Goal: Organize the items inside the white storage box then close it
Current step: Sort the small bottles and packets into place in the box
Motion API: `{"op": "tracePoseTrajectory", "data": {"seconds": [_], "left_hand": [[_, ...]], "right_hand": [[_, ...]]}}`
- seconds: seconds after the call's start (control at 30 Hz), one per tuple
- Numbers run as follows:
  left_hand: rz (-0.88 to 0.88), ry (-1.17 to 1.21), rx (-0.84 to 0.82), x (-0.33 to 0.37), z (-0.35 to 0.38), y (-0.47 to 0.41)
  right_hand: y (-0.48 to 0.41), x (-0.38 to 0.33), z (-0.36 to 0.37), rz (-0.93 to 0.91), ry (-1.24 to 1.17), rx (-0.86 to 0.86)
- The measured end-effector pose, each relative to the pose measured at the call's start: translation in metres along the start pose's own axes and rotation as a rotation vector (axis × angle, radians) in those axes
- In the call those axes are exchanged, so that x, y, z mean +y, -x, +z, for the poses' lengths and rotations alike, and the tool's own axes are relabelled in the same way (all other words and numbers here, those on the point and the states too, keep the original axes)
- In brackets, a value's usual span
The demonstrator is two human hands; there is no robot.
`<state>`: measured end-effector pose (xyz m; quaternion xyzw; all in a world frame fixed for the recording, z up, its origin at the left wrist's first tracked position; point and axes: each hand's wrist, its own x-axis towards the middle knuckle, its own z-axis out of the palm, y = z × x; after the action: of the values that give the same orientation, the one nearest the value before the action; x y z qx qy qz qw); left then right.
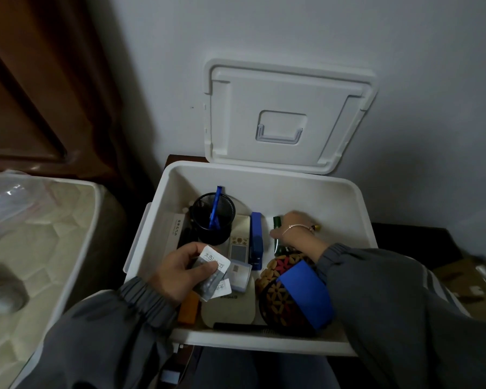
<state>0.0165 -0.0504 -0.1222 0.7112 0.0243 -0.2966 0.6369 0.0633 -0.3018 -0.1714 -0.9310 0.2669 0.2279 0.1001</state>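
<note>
The white storage box (306,186) stands open with its lid (286,116) leaning upright against the wall behind it. My left hand (180,270) holds small white foil packets (212,265) over the box's near left part. My right hand (295,228) reaches deep into the box and grips a dark green bottle (278,234). Inside lie a black mesh pen cup (213,217) with a blue pen, a blue stapler (256,240), a remote-like device (239,242), a flower-patterned round case (281,293) with a blue band, an orange item (190,307) and a beige pad (227,307).
A mattress (40,248) under clear plastic lies to the left of the box. A wooden door (40,80) stands at the back left. The box sits on a dark table (410,240), with a brown cardboard thing (466,273) at the right.
</note>
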Motion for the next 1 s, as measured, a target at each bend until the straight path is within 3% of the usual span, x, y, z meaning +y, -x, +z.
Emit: {"op": "tracePoseTrajectory", "data": {"seconds": [0.1,0.27,0.47,0.63,0.73,1.0], "left_hand": [[0.004,-0.010,-0.011,0.000,-0.001,0.000],[0.015,0.008,-0.002,0.000,0.000,-0.001],[-0.003,-0.086,-0.040,0.000,0.002,-0.002],[0.020,-0.628,-0.195,0.005,0.019,-0.007],[0.061,-0.816,-0.325,0.008,0.036,-0.013],[0.166,-0.838,-0.357,0.010,0.068,-0.021]], "right_hand": [[0.006,0.008,-0.019,-0.047,-0.179,-0.068],[0.025,0.035,-0.049,-0.081,-0.802,-0.242],[0.057,0.075,-0.062,-0.230,-0.789,0.010],[0.065,0.094,-0.065,-0.359,-0.749,0.385],[0.059,0.090,-0.066,-0.398,-0.742,0.562],[0.041,0.089,-0.063,-0.326,-0.789,0.666]]}}
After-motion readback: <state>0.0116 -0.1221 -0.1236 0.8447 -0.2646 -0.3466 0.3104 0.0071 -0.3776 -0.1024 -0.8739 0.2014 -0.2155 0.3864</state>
